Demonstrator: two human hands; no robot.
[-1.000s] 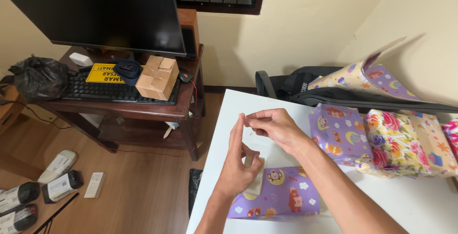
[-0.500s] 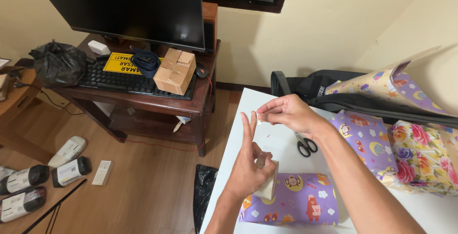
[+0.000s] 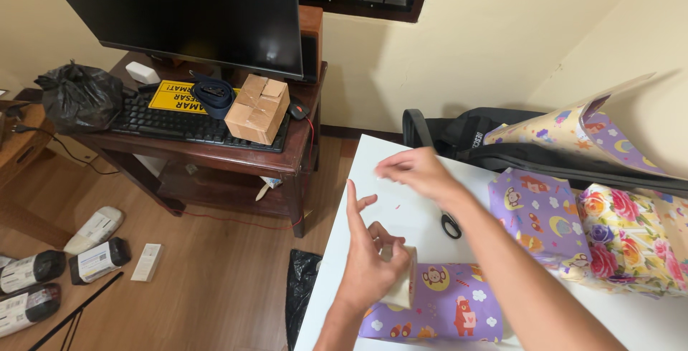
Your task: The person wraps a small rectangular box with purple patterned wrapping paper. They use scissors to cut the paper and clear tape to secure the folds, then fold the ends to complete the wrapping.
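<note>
**Tape roll in one hand, a pinch in the other**

Both arms reach out over the white table (image 3: 344,200). The right forearm crosses the near corner to a right hand (image 3: 414,170) held palm down above the tabletop, blurred, fingertips drawn together at its left edge; whether they hold anything I cannot tell. The left hand (image 3: 371,265) stands upright below it, index finger pointing up, the other fingers and thumb curled around a pale tape roll (image 3: 401,288). That roll sits just over the left end of a purple wrapped parcel (image 3: 444,308) at the table's near edge. Black scissors (image 3: 451,225) lie half hidden behind the right wrist. More wrapped parcels (image 3: 623,236) crowd the right side.
</note>
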